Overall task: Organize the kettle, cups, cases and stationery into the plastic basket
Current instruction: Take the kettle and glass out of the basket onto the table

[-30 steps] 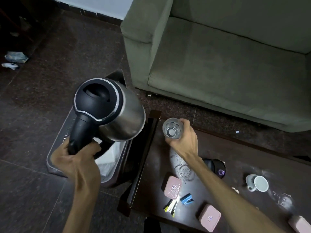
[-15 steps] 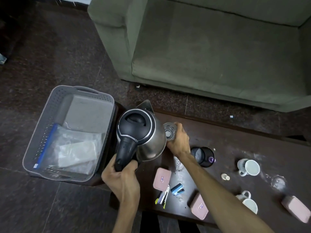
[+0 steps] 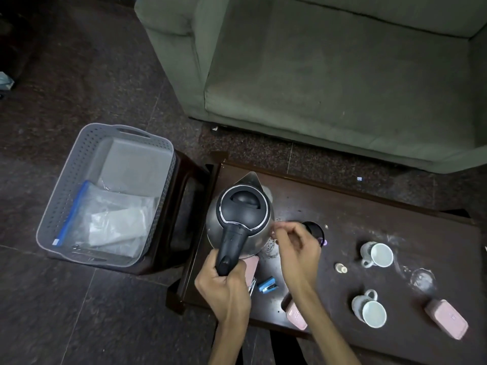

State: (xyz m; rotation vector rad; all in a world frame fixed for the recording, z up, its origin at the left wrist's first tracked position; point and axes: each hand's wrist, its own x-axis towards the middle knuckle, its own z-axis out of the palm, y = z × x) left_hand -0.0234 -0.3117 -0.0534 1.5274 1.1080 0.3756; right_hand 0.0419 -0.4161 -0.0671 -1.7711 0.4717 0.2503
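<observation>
My left hand (image 3: 224, 283) grips the black handle of the steel kettle (image 3: 242, 214), which is upright over the left end of the dark table (image 3: 369, 212). My right hand (image 3: 295, 246) is just right of the kettle with curled fingers and nothing visible in it. Behind this hand sits a black round base (image 3: 315, 229). On the table are two white cups (image 3: 378, 255) (image 3: 370, 310), pink cases (image 3: 295, 313) (image 3: 448, 321), and a blue stapler (image 3: 267, 283). The grey plastic basket (image 3: 79, 164) stands on a stool to the left.
A clear plastic bag (image 3: 110, 222) lies inside the basket. A clear glass (image 3: 423, 280) and a small cap (image 3: 340, 268) sit on the table's right part. A green sofa (image 3: 316, 75) stands beyond the table. The floor is dark tile.
The kettle has moved from over the basket to the table's left end. My right hand, which held a glass earlier, has drawn back, and the glass is no longer in it.
</observation>
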